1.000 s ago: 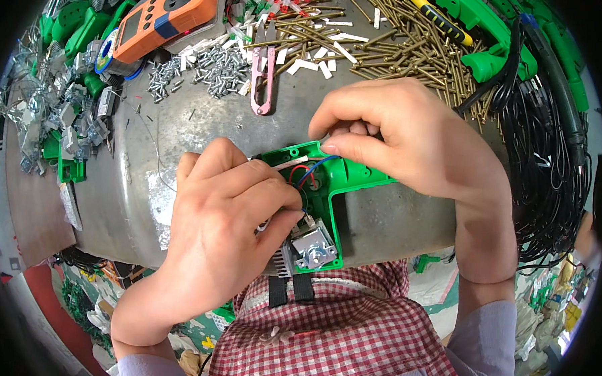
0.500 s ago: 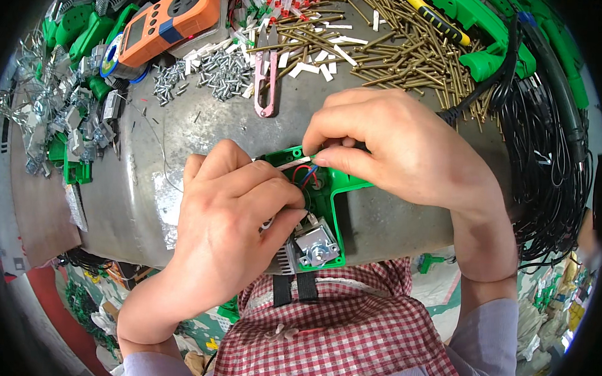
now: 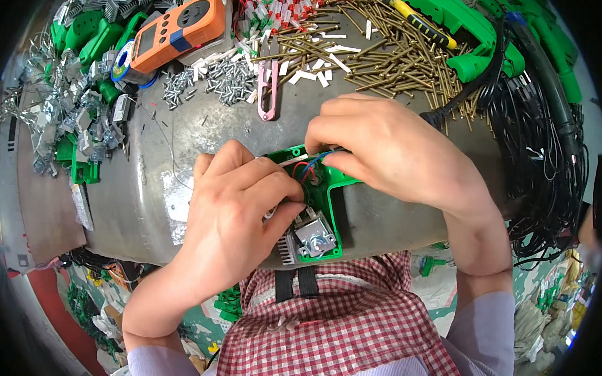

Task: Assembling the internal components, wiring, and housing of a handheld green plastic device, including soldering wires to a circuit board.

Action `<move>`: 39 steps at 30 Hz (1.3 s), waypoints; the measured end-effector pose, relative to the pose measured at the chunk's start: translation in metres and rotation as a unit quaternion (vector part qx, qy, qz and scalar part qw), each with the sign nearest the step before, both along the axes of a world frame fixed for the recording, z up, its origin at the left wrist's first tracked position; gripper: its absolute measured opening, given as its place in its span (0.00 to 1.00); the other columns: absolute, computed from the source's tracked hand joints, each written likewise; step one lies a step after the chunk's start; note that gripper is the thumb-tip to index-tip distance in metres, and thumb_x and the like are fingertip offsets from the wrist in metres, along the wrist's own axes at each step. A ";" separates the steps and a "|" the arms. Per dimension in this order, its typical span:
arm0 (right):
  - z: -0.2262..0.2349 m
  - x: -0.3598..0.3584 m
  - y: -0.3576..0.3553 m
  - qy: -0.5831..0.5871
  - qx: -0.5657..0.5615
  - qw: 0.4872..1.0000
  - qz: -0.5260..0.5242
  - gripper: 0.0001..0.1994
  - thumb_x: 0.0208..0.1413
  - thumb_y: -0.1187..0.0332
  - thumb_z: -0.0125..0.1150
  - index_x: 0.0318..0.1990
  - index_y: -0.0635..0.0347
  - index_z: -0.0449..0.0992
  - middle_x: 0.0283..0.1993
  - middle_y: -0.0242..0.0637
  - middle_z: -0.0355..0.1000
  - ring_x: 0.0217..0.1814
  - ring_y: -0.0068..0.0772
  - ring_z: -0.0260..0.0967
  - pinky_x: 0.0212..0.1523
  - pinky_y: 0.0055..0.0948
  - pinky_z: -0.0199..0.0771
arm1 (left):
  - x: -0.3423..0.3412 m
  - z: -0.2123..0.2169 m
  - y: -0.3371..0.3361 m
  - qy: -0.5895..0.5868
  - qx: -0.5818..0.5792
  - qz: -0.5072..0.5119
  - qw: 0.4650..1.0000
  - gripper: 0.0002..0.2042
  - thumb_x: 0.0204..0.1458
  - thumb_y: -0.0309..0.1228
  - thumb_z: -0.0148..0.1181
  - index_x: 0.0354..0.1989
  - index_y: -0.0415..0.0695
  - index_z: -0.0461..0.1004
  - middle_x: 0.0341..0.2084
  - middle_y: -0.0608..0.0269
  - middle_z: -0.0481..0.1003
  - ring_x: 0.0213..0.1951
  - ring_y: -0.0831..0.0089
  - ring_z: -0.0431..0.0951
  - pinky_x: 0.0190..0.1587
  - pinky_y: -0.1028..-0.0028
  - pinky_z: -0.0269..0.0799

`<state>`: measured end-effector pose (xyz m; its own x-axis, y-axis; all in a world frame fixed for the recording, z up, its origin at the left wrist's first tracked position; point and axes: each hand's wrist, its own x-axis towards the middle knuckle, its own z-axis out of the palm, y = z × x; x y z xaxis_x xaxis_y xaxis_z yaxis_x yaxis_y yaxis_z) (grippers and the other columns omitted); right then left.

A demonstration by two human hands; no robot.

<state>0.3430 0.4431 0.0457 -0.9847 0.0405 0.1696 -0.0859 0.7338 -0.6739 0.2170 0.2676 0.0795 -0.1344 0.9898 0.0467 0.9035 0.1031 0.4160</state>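
An open green plastic housing (image 3: 337, 220) lies on the metal bench at my front. My left hand (image 3: 240, 199) is closed over its left side, with thumb and fingertips pressed together at the inside; what lies under them is hidden. My right hand (image 3: 387, 148) pinches a blue wire (image 3: 318, 160) over the housing's far part. Close by, red wires (image 3: 306, 170) loop inside, and a thin white sleeve (image 3: 293, 161) lies along the far wall. A square metal part with a screw (image 3: 316, 238) sits at the near end, beside grey metal fins (image 3: 286, 249).
Beyond my hands lie pink-handled snips (image 3: 267, 96), silver screws (image 3: 228, 81), long brass screws (image 3: 387, 64) and an orange meter (image 3: 180, 31). Black cables (image 3: 543, 172) heap at the right. Metal and green parts (image 3: 82, 121) pile up on the left.
My right hand has drawn the blue wire up and to the right, so more of it shows. The white sleeve is now apart from the right fingertips. My left hand keeps its hold.
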 end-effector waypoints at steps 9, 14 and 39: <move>-0.004 -0.013 -0.013 0.054 -0.012 0.998 -0.017 0.05 0.48 0.71 0.60 0.30 0.63 0.74 0.32 0.44 0.70 0.40 0.48 0.69 0.43 0.41 0.69 | -0.001 0.000 -0.003 0.023 0.010 -0.014 1.000 0.07 0.36 0.26 0.67 0.25 0.48 0.75 0.28 0.71 0.75 0.33 0.67 0.67 0.38 0.69 0.58; 0.000 -0.017 -0.016 0.015 -0.053 0.998 -0.029 0.05 0.49 0.72 0.57 0.30 0.65 0.73 0.33 0.45 0.71 0.41 0.49 0.70 0.42 0.41 0.70 | -0.001 -0.002 -0.005 0.021 0.055 -0.023 0.998 0.09 0.36 0.27 0.67 0.27 0.49 0.75 0.25 0.71 0.72 0.32 0.67 0.67 0.36 0.67 0.58; 0.047 -0.010 -0.026 -0.050 -0.229 0.961 -0.146 0.06 0.51 0.72 0.63 0.34 0.65 0.77 0.27 0.32 0.73 0.24 0.17 0.65 0.25 0.22 0.64 | 0.002 -0.026 -0.012 -0.224 0.252 0.175 0.925 0.04 0.48 0.27 0.64 0.31 0.46 0.78 0.26 0.67 0.77 0.33 0.73 0.74 0.57 0.62 0.58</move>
<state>0.3326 0.4169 0.0928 -0.9302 0.3661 -0.0275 0.1618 0.3417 -0.9258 0.2194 0.2553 0.0534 -0.5605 0.7495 0.3522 0.5766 0.0480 0.8156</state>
